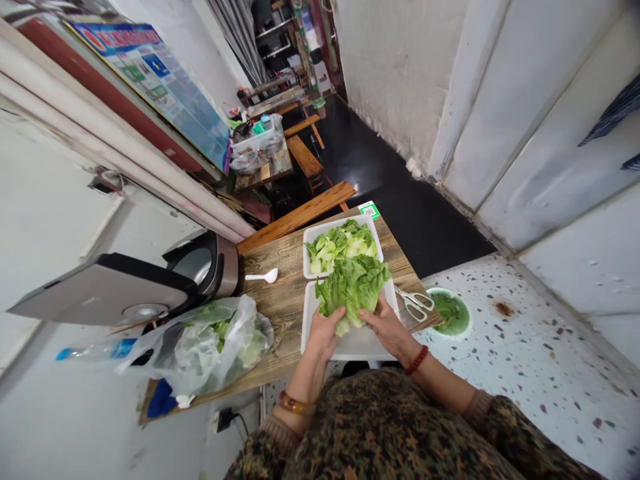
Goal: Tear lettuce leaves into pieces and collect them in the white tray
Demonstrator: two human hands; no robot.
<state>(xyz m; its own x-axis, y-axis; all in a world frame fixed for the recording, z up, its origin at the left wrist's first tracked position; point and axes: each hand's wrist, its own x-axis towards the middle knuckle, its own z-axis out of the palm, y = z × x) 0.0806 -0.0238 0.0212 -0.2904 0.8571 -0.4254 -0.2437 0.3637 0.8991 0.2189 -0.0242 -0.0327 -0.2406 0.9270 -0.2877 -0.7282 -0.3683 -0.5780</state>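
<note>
A large green lettuce leaf [355, 287] is spread between my two hands, above the near white tray [361, 348]. My left hand [326, 328] pinches its lower left edge, thumb on top. On the other side, my right hand [387, 324] grips the lower right edge the same way. Just beyond, a second white tray [307, 261] holds a heap of torn lettuce [343, 243]. Scissors [416, 304] with pale handles lie to the right of the near tray. The leaf hides part of both trays.
Left on the wooden table [285, 300] are a white spoon [264, 276], an open rice cooker [213, 263] and a plastic bag of greens [215, 340]. A green basin [453, 312] stands on the floor at right. Benches [305, 213] lie beyond.
</note>
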